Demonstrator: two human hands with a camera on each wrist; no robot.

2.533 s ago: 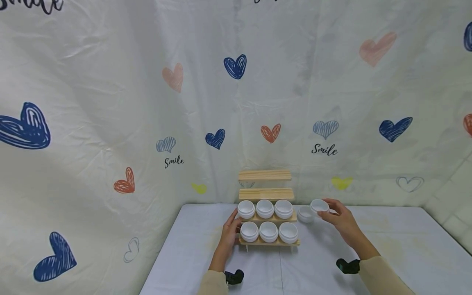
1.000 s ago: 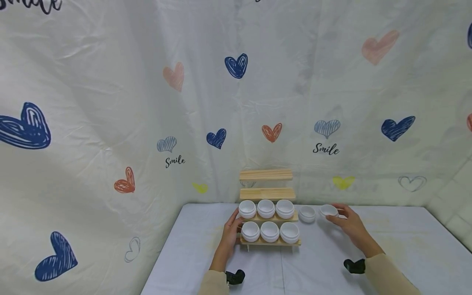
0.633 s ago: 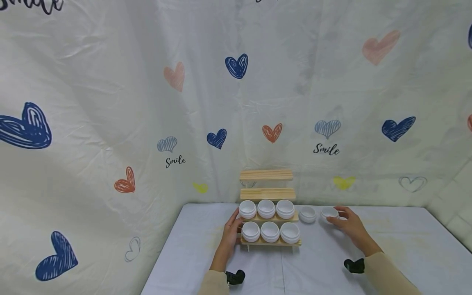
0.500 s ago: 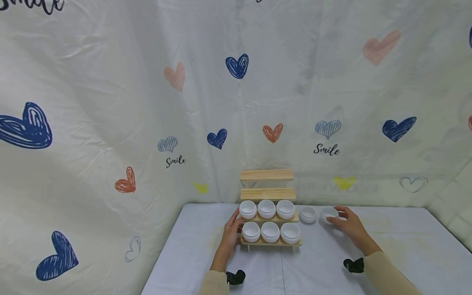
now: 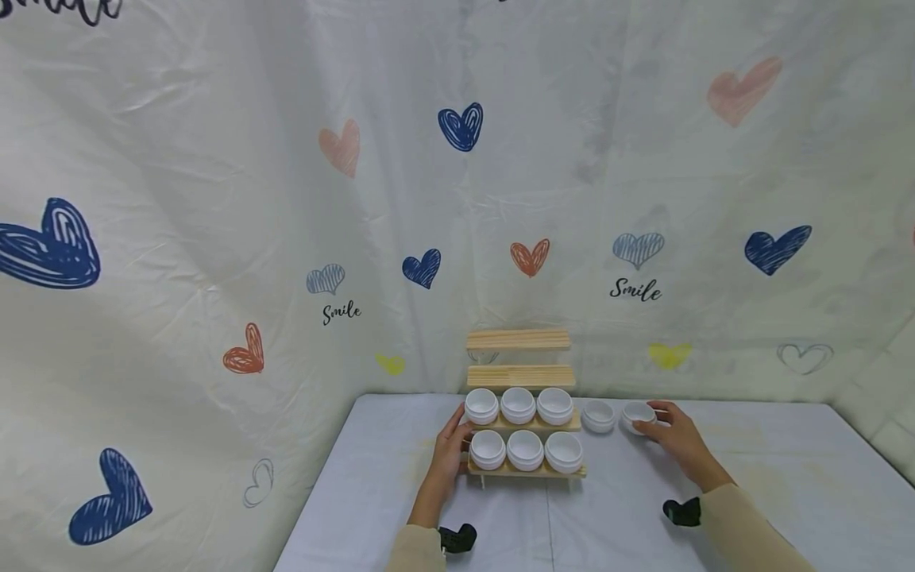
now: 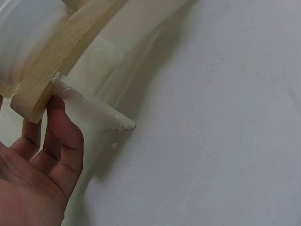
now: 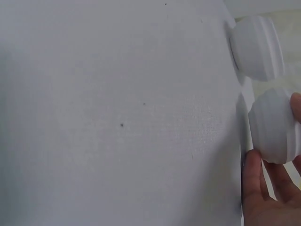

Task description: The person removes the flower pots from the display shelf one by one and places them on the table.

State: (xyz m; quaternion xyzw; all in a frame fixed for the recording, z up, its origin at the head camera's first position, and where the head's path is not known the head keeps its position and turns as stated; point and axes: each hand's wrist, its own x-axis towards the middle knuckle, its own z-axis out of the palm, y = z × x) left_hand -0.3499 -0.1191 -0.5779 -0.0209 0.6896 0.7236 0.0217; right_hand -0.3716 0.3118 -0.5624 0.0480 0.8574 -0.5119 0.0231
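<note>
Left hand: your left hand (image 5: 445,454) grips the left end of the four-tier pale wooden display stand (image 5: 520,376); fingertips curl under the end of a board, beside an off-white leg (image 6: 94,106).
Right hand: your right hand (image 5: 675,437) grips a small round white ribbed cup (image 5: 635,414), thumb and fingers on its side.
Held cup: upright near the back edge of the white cloth-covered table (image 5: 779,485), to the right of the stand; can't tell if its base touches the cloth.
Loose cup: a second round white ribbed cup (image 5: 598,416) stands upright near the back edge, between the stand and your held cup.
Stand: near the table's back edge, left of its middle, legs on the cloth.
Lowest tier: three round white cups (image 5: 525,450) in a row, rims up.
Second tier: three matching white cups (image 5: 518,405), also rims up.
Your wrists: beige sleeves (image 5: 750,528), small black gadgets (image 5: 682,512) beside them.
Backdrop: white curtain (image 5: 572,183) with coloured hearts and "Smile" lettering, behind the table.
</note>
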